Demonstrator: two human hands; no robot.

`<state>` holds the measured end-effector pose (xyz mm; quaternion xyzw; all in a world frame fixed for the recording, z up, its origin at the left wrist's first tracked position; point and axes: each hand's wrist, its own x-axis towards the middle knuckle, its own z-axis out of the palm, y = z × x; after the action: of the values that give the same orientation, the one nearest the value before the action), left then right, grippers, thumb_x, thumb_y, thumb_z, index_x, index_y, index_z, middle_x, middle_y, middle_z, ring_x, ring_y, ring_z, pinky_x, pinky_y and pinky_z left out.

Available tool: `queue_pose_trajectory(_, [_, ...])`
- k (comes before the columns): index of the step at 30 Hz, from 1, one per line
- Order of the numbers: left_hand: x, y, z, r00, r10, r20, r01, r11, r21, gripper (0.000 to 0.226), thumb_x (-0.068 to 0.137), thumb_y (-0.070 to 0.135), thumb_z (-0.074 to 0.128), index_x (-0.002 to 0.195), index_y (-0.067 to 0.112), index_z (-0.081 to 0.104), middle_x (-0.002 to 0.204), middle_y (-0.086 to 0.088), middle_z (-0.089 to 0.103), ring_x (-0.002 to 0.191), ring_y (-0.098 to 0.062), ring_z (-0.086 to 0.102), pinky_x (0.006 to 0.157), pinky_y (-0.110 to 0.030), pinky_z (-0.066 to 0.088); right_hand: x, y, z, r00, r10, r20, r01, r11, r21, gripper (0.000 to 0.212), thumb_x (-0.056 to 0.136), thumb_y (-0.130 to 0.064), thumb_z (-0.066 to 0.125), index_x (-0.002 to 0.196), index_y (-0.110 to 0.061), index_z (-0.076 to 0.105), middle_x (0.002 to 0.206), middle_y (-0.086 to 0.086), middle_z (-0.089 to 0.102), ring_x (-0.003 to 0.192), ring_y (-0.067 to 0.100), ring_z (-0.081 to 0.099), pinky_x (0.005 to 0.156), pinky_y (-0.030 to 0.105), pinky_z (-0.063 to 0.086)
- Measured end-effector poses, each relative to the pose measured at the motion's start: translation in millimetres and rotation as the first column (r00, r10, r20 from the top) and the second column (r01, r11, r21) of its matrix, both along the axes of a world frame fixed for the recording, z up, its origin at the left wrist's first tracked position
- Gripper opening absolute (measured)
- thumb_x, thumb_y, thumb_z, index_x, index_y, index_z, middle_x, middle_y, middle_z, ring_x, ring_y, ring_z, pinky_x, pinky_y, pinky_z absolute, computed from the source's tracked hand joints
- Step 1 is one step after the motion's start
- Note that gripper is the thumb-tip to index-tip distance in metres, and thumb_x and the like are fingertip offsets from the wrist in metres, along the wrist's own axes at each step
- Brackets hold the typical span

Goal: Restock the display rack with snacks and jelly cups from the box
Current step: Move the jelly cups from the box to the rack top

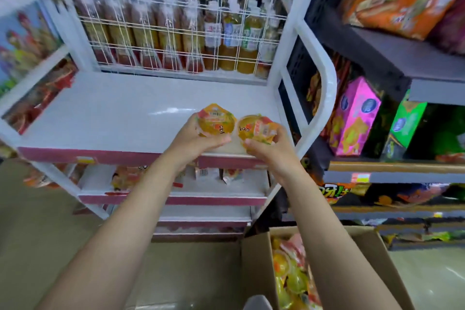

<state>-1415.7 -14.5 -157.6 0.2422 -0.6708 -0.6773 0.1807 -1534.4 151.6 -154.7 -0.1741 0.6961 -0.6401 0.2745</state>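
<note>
1. Your left hand (195, 137) grips one jelly cup (217, 119) over the white shelf (105, 113) of the display rack.
2. Your right hand (270, 148) pinches a second cup (255, 128) just beside it.
3. The box (254, 269) sits below right, holding more cups.

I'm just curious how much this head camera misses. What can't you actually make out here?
- Lid print on the two jelly cups: too small and blurred.
- Underside of each cup: hidden by the left hand and right hand.
- Box: cut off by the bottom edge, partly behind the right arm.
- Bottles behind the wire grid: labels smeared by blur.
- Lower rack shelves: partly hidden by the arms.
</note>
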Motion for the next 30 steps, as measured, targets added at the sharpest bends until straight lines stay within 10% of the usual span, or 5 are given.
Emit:
queue_pose_trajectory(6, [-30,-30,-7,0.974,0.176,0.146,-0.115,0.929,-0.352,0.073,0.06,0.042,0.093,0.119,0.031,0.051,0.098,0.022,0.06,0.089,0.0,0.059,0.07,-0.012,0.04,-36,-35,-9,0.965,0.082,-0.25,-0.029,0.978,0.209,0.075,0.069,-0.026,0.089,0.127,-0.024,0.043,0.119,0.0,0.059,0.108,0.011,0.062,0.082,0.014,0.051])
queue_pose_trajectory(10, [-37,-40,-23,0.979,0.154,0.133,-0.096,0.926,-0.365,0.095,0.063,0.053,0.089,0.139,0.042,0.033,0.121,0.009,0.057,0.107,-0.012,0.058,0.088,-0.026,0.047,-47,-49,-18,0.857,0.135,-0.498,0.096,0.906,0.411,0.085,0.056,-0.067,0.079,0.125,-0.028,0.048,0.12,-0.004,0.057,0.118,0.015,0.048,0.097,0.038,0.044])
queue_pose_trajectory(14, [-40,-43,-34,0.974,0.15,0.172,-0.059,0.893,-0.446,0.098,0.058,0.082,0.069,0.141,0.042,0.038,0.133,0.005,0.056,0.121,-0.017,0.053,0.105,-0.043,0.045,-52,-46,-22,0.905,-0.016,-0.424,0.174,0.926,0.336,0.095,0.052,-0.09,0.063,0.125,-0.035,0.038,0.12,-0.003,0.061,0.117,0.019,0.055,0.102,0.048,0.045])
queue_pose_trajectory(23, [-48,-41,-35,0.953,0.157,0.259,0.042,0.778,-0.627,0.081,0.087,0.064,0.059,0.153,0.031,0.024,0.148,-0.002,0.043,0.133,-0.024,0.044,0.108,-0.044,0.032,-39,-29,-39,0.784,0.141,-0.605,0.225,0.844,0.488,0.078,0.079,-0.085,0.026,0.149,-0.049,0.022,0.121,0.007,0.063,0.114,0.028,0.057,0.1,0.052,0.044])
queue_pose_trajectory(30, [-52,-35,-30,0.911,0.175,0.374,0.137,0.726,-0.674,0.086,0.086,0.076,0.043,0.154,0.031,0.016,0.154,-0.006,0.037,0.139,-0.03,0.036,0.112,-0.051,0.03,-48,-31,-31,0.814,0.2,-0.546,0.139,0.845,0.516,0.068,0.093,-0.072,0.035,0.152,-0.047,0.015,0.139,0.006,0.056,0.125,0.03,0.053,0.105,0.051,0.04])
